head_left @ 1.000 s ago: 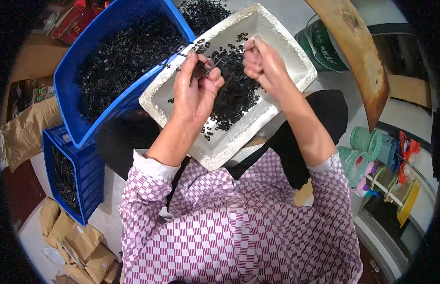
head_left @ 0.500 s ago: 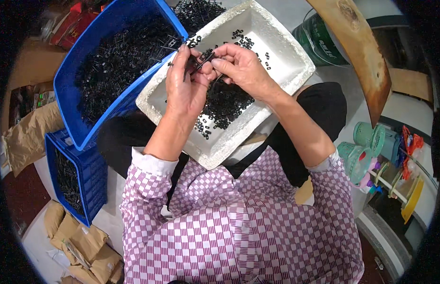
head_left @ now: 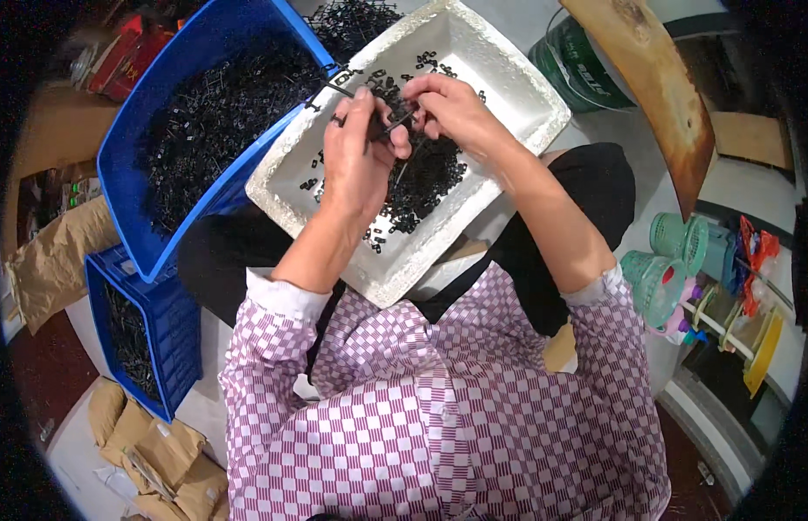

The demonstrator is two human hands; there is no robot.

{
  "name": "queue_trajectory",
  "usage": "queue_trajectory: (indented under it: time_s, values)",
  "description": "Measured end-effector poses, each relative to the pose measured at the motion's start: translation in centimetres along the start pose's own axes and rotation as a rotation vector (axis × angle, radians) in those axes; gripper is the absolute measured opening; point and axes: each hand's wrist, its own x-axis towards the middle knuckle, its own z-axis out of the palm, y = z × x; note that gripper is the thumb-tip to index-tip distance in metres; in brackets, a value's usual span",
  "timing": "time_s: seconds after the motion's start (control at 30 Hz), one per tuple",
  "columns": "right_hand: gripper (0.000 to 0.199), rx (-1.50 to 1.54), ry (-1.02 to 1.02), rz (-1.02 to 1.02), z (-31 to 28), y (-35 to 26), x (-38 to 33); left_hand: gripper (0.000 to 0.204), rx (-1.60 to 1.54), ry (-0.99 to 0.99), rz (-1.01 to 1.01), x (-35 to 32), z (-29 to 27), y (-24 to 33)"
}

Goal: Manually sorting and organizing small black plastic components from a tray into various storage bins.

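Observation:
Above a white foam box, my left hand is closed around a thin black plastic sprue. The sprue's branches stick out past the thumb, with small pieces at their ends. Close by on the right, my right hand has its fingertips pinched at the sprue's other end. Exactly what those fingertips hold is too small to make out. Beneath both hands, a heap of small black plastic parts lies in the box, with loose ones scattered around it.
A large blue bin full of black sprues stands left of the box. Below it sits a blue crate of black pieces. Brown paper packages lie lower left. A green bucket, a wooden board and green baskets are right.
My left hand has shifted slightly right and down, turning the sprue so its branches point up and left. My right hand has drawn a little apart from the left.

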Motion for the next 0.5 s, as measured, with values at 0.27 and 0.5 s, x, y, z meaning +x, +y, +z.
queue_trajectory:
  time_s: [0.27, 0.5]
  values:
    - [0.017, -0.195, -0.338, -0.212, 1.4, -1.4, -1.4, 0.025, 0.187, -0.008, 0.034, 1.0, -1.3, -0.7]
    - [0.013, 0.223, 0.165, -0.004, -0.1, -1.3, 0.1, 0.025, 0.129, -0.025, -0.052, 0.3, -0.2, -0.6]
